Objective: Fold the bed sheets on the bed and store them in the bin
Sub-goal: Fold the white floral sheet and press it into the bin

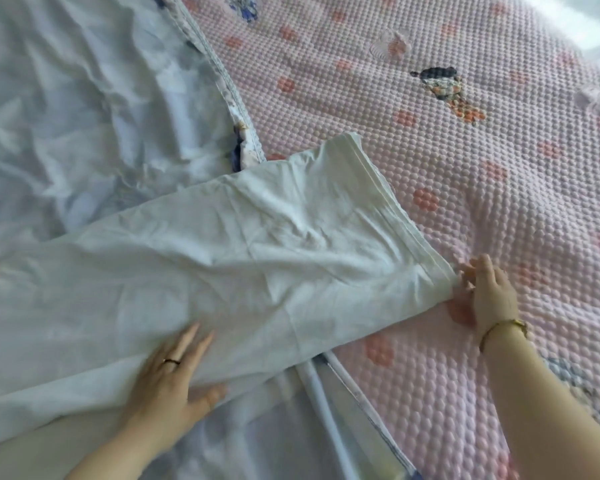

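Flat left fingers press sheet — right fingers pinch.

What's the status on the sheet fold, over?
Status: left grip flat on white sheet; right grip pinches its corner. Sheet folded into a long strip. Underneath lies pale blue sheet; no bin in view.
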